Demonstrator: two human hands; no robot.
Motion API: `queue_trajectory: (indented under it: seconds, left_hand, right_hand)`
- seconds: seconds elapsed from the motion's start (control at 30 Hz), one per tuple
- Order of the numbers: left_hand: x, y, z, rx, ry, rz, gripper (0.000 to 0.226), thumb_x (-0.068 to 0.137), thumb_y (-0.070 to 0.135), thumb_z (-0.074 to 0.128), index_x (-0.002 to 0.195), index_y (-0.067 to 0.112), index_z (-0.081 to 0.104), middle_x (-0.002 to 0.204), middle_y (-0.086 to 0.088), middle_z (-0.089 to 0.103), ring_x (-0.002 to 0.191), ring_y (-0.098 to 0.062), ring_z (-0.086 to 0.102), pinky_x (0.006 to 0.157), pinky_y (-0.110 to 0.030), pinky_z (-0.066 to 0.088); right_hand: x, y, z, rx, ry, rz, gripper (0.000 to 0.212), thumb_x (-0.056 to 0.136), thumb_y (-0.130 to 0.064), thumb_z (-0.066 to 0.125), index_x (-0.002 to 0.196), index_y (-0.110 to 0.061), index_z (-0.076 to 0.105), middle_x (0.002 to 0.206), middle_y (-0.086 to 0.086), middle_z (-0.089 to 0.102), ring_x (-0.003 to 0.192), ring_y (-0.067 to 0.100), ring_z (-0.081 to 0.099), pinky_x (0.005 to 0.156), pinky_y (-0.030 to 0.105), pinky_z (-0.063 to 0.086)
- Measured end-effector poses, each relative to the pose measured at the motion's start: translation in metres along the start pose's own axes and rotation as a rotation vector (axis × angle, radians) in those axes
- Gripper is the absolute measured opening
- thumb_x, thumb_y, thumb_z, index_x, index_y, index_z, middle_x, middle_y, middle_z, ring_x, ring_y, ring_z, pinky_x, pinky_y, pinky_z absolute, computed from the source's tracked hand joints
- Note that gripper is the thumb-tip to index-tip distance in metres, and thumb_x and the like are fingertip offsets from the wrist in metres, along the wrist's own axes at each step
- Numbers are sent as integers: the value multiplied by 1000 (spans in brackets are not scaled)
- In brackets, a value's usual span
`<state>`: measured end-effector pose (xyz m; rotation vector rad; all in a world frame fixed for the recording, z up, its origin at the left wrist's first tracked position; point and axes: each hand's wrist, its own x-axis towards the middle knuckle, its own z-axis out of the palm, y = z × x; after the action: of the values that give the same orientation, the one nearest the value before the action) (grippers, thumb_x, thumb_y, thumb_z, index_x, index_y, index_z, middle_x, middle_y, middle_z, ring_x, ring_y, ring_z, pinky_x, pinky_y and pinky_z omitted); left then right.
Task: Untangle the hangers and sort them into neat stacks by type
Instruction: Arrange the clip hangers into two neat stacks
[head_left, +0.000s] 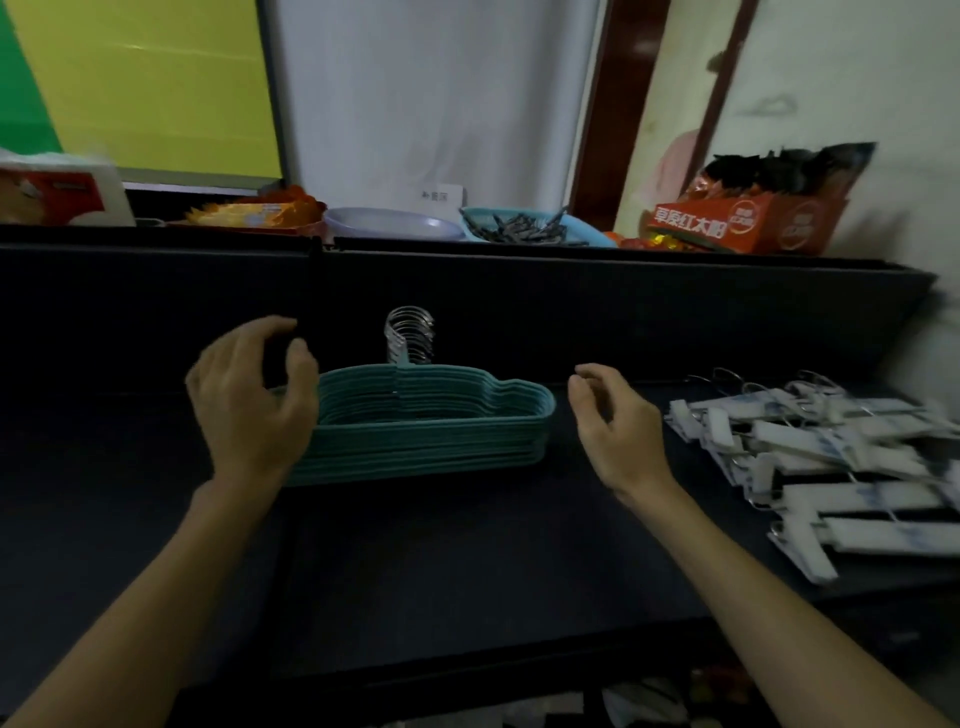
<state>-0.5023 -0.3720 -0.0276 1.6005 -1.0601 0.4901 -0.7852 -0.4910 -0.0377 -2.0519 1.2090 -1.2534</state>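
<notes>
Hands, left (249, 400) and right (613, 426), hover loosely curled, empty, flanking stacked teal seemingly velvet hangers (431, 421).

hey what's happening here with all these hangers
A person is sorting hangers on a dark table. The teal hangers lie in one neat stack, hooks lined up. The left hand hovers at the stack's left end, the right hand just off its right end; neither holds anything. The white clip hangers lie in a looser pile to the right.
</notes>
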Motion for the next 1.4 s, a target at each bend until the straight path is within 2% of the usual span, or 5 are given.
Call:
queue_trajectory:
  seconds: [0.13, 0.43, 0.63, 0.97, 1.4]
  left_hand:
    - [-1, 51, 21, 80, -233, 264, 42, 88, 42, 44, 113, 15, 64, 108, -7, 68, 104, -28, 60, 94, -42, 37]
    - [-55, 143, 83, 220, -689, 474, 67, 84, 62, 27, 130, 23, 56, 131, -5, 57, 120, -28, 52, 102, -44, 34]
    - [-94, 214, 132, 218, -764, 530, 68, 82, 62, 25, 129, 25, 56, 131, -2, 57, 119, -26, 53, 100, -42, 36]
    - [-146, 308, 212, 209, -906, 292, 53, 90, 55, 44, 137, 32, 43, 140, 6, 44, 125, -20, 44, 98, -40, 42]
    - [-151, 322, 248, 377, -938, 306, 65, 85, 69, 42, 140, 34, 38, 148, 8, 35, 140, -15, 25, 110, -41, 27]
  right_hand:
    - [-14, 6, -50, -420, -58, -135, 61, 88, -59, 39, 133, -20, 51, 127, 0, 58, 120, 18, 49, 98, 35, 43]
    - [-42, 42, -159, -904, -106, -159, 73, 83, -66, 28, 138, -22, 47, 132, 3, 55, 122, 24, 47, 101, 40, 39]
    - [-37, 104, -236, -917, -135, -100, 78, 80, -72, 22, 143, -29, 37, 140, 1, 48, 128, 23, 41, 103, 41, 36]
    - [-10, 217, -358, -803, -199, -30, 76, 84, -71, 32, 145, -27, 36, 143, 3, 46, 129, 27, 40, 102, 43, 38]
    - [44, 262, -362, -586, -332, -126, 61, 88, -59, 46, 141, -30, 40, 139, -3, 49, 126, 21, 43, 101, 41, 42]
